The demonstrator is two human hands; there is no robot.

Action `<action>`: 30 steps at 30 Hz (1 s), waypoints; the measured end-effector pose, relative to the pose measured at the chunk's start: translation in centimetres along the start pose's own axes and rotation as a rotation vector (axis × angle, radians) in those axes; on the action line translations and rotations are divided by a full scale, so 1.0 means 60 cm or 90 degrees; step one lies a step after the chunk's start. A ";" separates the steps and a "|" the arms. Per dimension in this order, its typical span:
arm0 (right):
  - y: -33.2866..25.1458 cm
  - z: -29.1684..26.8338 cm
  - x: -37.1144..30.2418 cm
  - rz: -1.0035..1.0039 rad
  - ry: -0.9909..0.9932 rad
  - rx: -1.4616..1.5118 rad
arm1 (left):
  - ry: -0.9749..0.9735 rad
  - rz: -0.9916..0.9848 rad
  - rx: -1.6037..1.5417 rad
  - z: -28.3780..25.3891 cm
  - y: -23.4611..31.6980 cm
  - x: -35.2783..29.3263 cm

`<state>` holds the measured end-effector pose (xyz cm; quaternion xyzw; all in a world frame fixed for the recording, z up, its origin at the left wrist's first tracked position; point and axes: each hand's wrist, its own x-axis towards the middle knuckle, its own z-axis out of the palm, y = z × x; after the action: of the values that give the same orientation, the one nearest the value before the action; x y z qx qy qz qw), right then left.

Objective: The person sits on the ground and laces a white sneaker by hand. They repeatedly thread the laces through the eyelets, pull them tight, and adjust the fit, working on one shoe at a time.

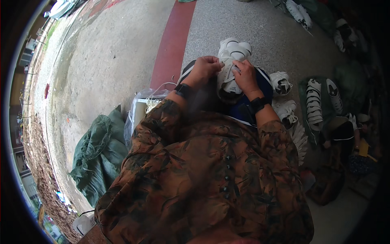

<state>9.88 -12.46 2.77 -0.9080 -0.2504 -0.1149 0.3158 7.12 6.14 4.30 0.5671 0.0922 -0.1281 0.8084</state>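
A white sneaker (pixel 228 84) rests on my lap, its dark opening toward me and its toe pointing away. My left hand (pixel 206 67) is at its left side, thumb and fingers pinched on what looks like a thin white shoelace at the eyelets. The right hand (pixel 245 75) grips the shoe's right side, fingers bent at the lacing edge. The exact fingertip hold is small and partly hidden. Just beyond the toe sit other white shoes (pixel 235 48), close together. More white laces (pixel 152 104) lie in a clear plastic bag (pixel 133 118) by my left forearm.
A green woven sack (pixel 97 150) slumps on the floor at left. White sneakers (pixel 281 83) stand right of my knee. Farther right, a tall stack of white shoes (pixel 313 103) lies on green sacking, near another person's hands (pixel 357 138). A red stripe (pixel 174 44) crosses the concrete floor.
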 end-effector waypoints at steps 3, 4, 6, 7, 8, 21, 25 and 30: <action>0.000 0.001 -0.001 0.044 -0.004 0.064 | 0.034 0.056 0.028 0.021 -0.011 0.028; 0.000 0.002 -0.001 0.059 -0.007 0.086 | 0.047 0.077 0.047 0.025 -0.014 0.035; 0.010 0.010 -0.005 0.023 0.027 0.108 | 0.088 0.087 0.074 0.031 -0.023 0.049; 0.015 0.014 -0.007 0.004 0.043 0.119 | 0.100 0.095 0.087 0.031 -0.030 0.055; 0.018 0.018 -0.008 -0.005 0.053 0.122 | 0.112 0.104 0.100 0.031 -0.036 0.061; 0.035 0.040 0.008 -0.040 0.113 0.097 | 0.201 0.197 0.619 0.039 -0.031 0.078; 0.032 0.039 0.009 -0.007 0.119 0.174 | 0.250 0.217 0.558 0.042 -0.042 0.063; 0.025 0.036 0.004 0.033 0.101 0.171 | 0.172 0.309 0.755 0.044 -0.042 0.046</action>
<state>10.97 -12.02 0.39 -0.8517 -0.2146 -0.1433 0.4561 8.97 2.58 2.16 0.9325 -0.0237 0.1010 0.3460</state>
